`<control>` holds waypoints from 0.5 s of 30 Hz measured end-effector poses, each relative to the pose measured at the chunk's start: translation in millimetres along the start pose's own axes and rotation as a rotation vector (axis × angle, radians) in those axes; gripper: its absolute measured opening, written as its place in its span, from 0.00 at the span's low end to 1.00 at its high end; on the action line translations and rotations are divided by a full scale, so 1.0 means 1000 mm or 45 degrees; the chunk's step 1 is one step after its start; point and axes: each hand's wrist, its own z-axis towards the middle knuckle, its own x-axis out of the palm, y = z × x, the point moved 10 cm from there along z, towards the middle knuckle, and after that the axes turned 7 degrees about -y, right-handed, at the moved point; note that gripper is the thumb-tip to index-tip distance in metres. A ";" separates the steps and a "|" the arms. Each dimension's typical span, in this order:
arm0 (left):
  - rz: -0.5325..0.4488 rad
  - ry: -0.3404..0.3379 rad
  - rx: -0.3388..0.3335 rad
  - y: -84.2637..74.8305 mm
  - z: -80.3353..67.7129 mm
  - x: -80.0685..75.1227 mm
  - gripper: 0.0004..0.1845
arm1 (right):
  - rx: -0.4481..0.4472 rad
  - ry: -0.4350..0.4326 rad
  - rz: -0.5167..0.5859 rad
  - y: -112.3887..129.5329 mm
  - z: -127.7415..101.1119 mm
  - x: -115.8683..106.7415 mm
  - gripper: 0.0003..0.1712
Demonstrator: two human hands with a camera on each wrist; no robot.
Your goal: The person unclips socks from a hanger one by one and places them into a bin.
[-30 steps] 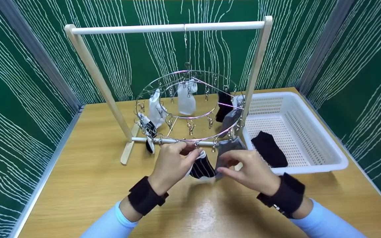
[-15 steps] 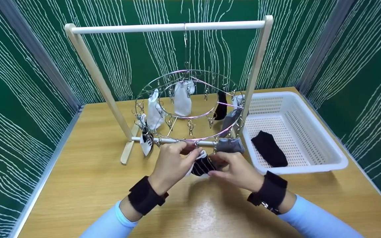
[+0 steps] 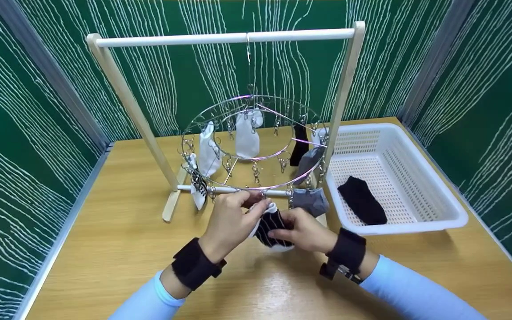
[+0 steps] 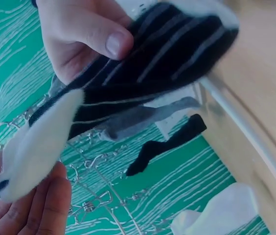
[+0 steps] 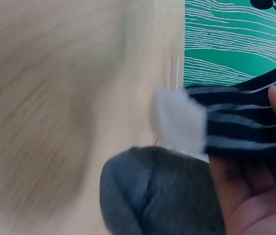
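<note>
A black sock with thin white stripes and white ends [image 3: 270, 229] hangs at the front of a round metal clip hanger [image 3: 278, 184]. My left hand [image 3: 237, 218] pinches its white cuff right under the hanger's ring. Lower down, my right hand [image 3: 306, 231] holds the striped part, thumb in front and fingers behind, as the right wrist view also shows. A grey sock [image 3: 310, 202] hangs just behind my right hand. Around the ring hang white socks [image 3: 247, 138], a black sock [image 3: 299, 146] and a black-and-white sock [image 3: 199, 191].
The hanger hooks onto a white rail [image 3: 171, 40] with wooden legs on the table [image 3: 118, 249]. At the right stands a white perforated basket [image 3: 420, 178] with a black sock [image 3: 362, 201] in it. Bare clips [image 3: 256, 171] dangle from the inner ring.
My right hand has moved left from beside the grey sock onto the striped sock and now holds it. The left hand stays at the cuff. Hanging socks have swayed a little.
</note>
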 end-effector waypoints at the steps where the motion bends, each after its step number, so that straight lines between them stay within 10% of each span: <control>1: 0.000 -0.003 0.005 -0.001 0.000 0.000 0.06 | 0.008 -0.004 0.002 -0.001 0.000 0.000 0.09; 15: 0.025 0.010 0.030 -0.002 -0.001 0.001 0.06 | -0.074 -0.063 -0.078 0.006 -0.003 -0.001 0.07</control>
